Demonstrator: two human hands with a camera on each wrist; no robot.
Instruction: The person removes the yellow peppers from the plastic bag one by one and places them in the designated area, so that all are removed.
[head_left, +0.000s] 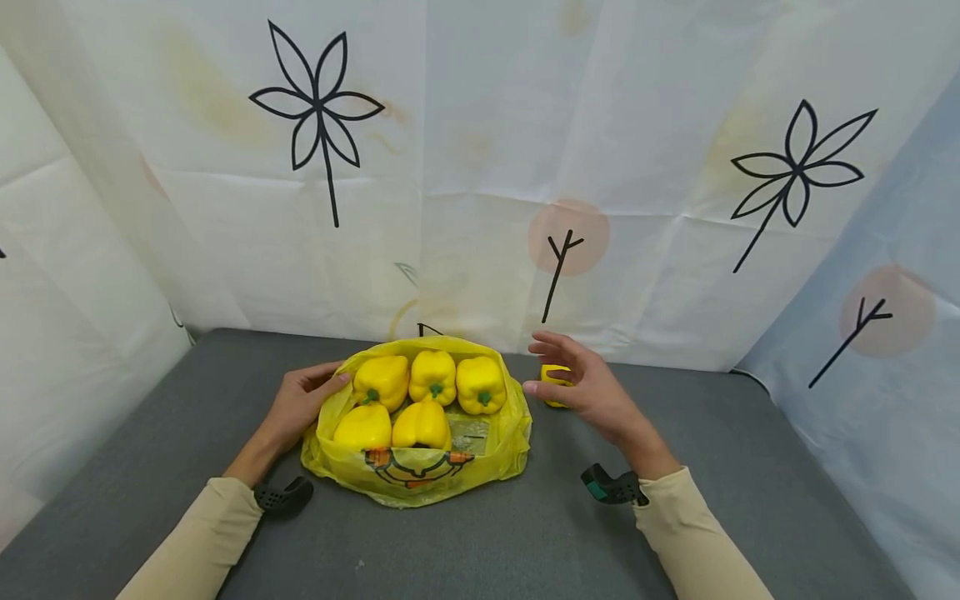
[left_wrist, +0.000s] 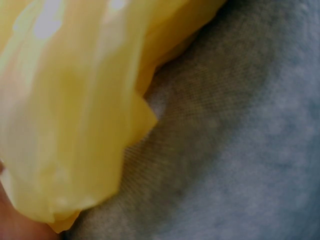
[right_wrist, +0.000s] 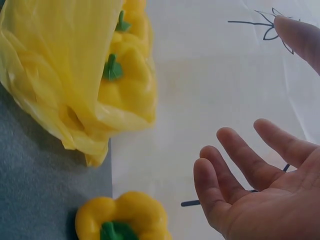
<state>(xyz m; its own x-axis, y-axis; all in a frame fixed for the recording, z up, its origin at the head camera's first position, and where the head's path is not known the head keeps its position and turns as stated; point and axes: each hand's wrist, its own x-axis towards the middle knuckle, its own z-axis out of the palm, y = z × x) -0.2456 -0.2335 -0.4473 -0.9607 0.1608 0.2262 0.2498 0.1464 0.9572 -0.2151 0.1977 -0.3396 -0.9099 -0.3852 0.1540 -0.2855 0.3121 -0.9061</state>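
"What was everything resting on?"

"A dark grey table [head_left: 450,550], its surface finely textured up close, with a small pale speck on the near part."

"And what lay directly on it?"

"A yellow plastic bag [head_left: 408,493], mouth spread wide, its printed side facing the near edge."

"Only that?"

"No, one yellow pepper [right_wrist: 122,207] also sat there, just right of the bag, apart from it."

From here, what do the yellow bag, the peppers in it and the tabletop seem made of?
The bag looks like thin, glossy plastic film, crinkled and translucent. The peppers have smooth, shiny yellow surfaces with highlights; whether real or moulded plastic, I can't tell. The tabletop is matte grey, perhaps cloth-covered: the left wrist view shows a fine, weave-like texture.
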